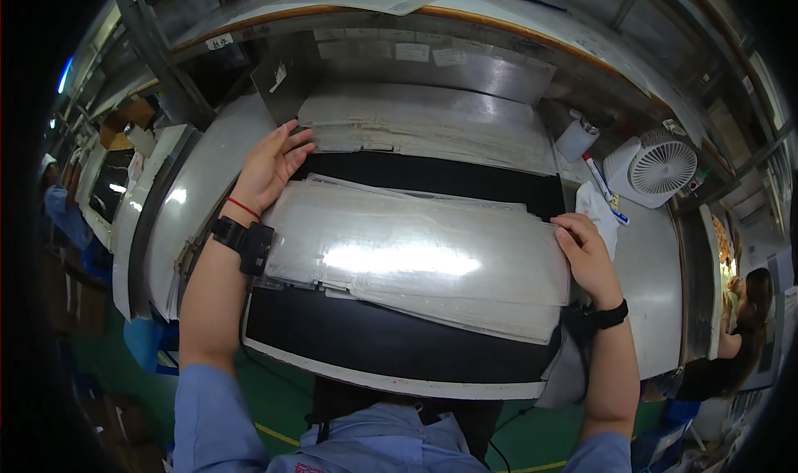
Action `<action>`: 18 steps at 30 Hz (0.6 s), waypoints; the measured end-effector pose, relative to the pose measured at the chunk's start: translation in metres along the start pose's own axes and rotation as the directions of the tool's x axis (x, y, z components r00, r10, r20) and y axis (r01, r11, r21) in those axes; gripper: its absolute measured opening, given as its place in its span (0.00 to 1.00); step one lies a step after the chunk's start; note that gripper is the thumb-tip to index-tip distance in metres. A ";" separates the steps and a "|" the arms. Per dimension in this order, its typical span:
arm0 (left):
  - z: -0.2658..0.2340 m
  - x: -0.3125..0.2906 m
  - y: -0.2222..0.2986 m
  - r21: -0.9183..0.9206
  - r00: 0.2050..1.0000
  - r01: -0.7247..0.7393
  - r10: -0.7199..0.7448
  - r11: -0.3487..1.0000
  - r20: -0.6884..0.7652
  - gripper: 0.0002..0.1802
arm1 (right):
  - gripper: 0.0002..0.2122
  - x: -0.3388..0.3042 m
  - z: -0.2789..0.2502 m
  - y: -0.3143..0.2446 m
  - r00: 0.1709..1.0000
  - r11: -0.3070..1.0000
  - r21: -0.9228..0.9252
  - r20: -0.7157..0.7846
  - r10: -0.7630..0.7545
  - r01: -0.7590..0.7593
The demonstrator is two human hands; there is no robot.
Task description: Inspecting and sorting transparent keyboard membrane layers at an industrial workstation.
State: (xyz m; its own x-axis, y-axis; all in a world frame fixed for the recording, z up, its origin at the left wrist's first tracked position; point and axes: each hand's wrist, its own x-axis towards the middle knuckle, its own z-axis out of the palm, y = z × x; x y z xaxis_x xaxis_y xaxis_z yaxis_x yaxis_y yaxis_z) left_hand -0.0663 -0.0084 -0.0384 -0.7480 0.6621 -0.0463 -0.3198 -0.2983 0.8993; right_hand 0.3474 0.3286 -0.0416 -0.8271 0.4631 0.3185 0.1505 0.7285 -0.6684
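A loose stack of thin, clear plastic sheets (399,253) lies on a black mat (382,327) in front of me, its layers fanned unevenly. My right hand (583,253) rests at the stack's right edge, fingers bent over the far right corner; whether it grips any sheet is hard to make out. Raised past the far left corner, my left hand (274,165) has its fingers apart and holds nothing. Its fingertips are close to a second stack of similar sheets (432,132) lying farther back.
A white fan (657,167), a pump bottle (577,136), markers (600,180) and a white cloth (596,211) stand or lie at the right. A grey cloth (573,361) hangs at the front right corner. Overhead runs a shelf (366,16). Other people work at both sides.
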 end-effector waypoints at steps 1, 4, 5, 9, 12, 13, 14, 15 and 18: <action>-0.003 0.000 0.000 0.021 1.000 0.011 -0.012 1.000 0.016 0.21 | 0.10 0.000 0.000 -0.003 0.999 0.998 0.042 0.017 0.038 -0.039; -0.006 0.001 -0.001 0.107 0.998 0.027 -0.033 0.994 0.052 0.20 | 0.08 0.002 -0.003 -0.018 0.988 0.972 0.199 -0.064 0.138 -0.123; -0.006 0.000 -0.001 0.117 0.998 0.037 -0.043 0.992 0.048 0.20 | 0.08 0.001 -0.001 -0.020 0.987 0.963 0.247 -0.091 0.136 -0.109; -0.001 -0.003 0.000 0.159 0.996 0.055 -0.065 0.986 0.060 0.20 | 0.07 0.001 -0.003 -0.025 0.961 0.908 0.396 -0.168 0.218 -0.137; 0.004 -0.005 0.001 0.197 0.995 0.062 -0.077 0.978 0.067 0.20 | 0.08 0.001 -0.004 -0.019 0.956 0.880 0.452 -0.168 0.241 -0.143; 0.005 -0.006 0.002 0.212 0.994 0.064 -0.080 0.975 0.067 0.20 | 0.08 0.001 -0.003 -0.017 0.959 0.875 0.466 -0.166 0.231 -0.131; 0.005 -0.006 0.001 0.215 0.994 0.069 -0.085 0.974 0.068 0.20 | 0.08 0.000 -0.002 -0.016 0.955 0.872 0.471 -0.175 0.238 -0.131; 0.005 -0.006 0.001 0.219 0.994 0.070 -0.087 0.973 0.069 0.21 | 0.08 0.001 0.000 -0.016 0.952 0.869 0.477 -0.186 0.242 -0.128; 0.004 -0.006 0.001 0.227 0.994 0.068 -0.086 0.972 0.074 0.21 | 0.07 0.002 -0.002 -0.016 0.931 0.860 0.492 -0.234 0.280 -0.135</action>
State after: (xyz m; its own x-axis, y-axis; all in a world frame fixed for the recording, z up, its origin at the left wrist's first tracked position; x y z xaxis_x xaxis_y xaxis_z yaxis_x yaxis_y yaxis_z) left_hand -0.0599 -0.0097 -0.0358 -0.6727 0.7342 -0.0918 -0.2296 -0.0891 0.9692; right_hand 0.3443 0.3183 -0.0290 -0.6016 0.7530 0.2667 -0.0257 0.3154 -0.9486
